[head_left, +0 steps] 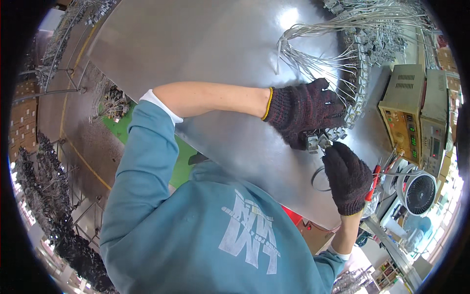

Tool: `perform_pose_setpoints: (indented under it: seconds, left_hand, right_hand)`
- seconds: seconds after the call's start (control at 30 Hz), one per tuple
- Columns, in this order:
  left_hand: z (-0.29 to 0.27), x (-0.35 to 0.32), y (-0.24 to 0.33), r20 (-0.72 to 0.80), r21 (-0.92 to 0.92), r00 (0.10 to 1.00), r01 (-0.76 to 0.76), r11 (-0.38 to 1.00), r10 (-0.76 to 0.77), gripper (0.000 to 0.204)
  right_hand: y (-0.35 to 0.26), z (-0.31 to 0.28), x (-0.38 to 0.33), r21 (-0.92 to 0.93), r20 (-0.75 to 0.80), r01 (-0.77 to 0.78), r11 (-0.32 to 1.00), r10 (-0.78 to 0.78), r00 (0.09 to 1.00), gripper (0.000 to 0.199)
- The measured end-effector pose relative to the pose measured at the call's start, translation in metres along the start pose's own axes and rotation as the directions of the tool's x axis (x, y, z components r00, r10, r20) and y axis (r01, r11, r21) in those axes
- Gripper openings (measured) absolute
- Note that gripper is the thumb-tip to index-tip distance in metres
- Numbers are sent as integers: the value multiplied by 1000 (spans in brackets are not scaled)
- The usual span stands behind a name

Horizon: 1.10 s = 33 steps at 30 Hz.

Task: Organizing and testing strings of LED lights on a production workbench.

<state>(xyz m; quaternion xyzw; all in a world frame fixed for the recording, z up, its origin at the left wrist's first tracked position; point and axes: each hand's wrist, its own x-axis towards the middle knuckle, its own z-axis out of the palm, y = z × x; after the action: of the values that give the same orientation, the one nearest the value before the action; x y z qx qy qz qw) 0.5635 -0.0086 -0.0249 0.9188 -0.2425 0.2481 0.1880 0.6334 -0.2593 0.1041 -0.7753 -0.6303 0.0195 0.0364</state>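
Dark knit gloves on both hands: left hand [304, 111] grip clamped on small grey connector [312, 142] nr table [205, 44] right edge; right hand [346, 177] fingers curled together just beside it, below white wires [313, 61].

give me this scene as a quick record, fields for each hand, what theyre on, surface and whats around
left hand: dark knit glove, resting on a row of small connectors, fingers among white wires
right hand: dark knit glove, fingertips at the same connectors
surface: shiny metal table
nearby: beige test box with lit displays, small white fan, red-handled tool
clothing: teal sweatshirt
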Motion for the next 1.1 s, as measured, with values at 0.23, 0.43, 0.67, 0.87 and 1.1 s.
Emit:
perform_pose_setpoints:
  seconds: [0.23,0.43,0.67,0.87,1.1]
  left_hand:
    - [-9,0,-1,121,-55,993,21,998,-14,96]
    - [-3,-1,3,88,33,995,43,999,-46,96]
    - [2,2,6,92,61,992,77,995,-83,99]
    - [9,-3,12,-44,175,997,77,982,-70,97]
    - [8,3,20,99,154,987,110,982,-126,104]
  right_hand:
    - [5,3,0,-102,15,108,989,-107,994,38]
    - [-29,14,-7,191,-96,-160,968,181,979,32]
    - [-69,32,-8,104,-169,-326,940,340,925,34]
    - [-61,35,-2,90,-169,-315,945,326,930,34]
    - [-62,31,-10,172,-176,-364,916,392,903,30]
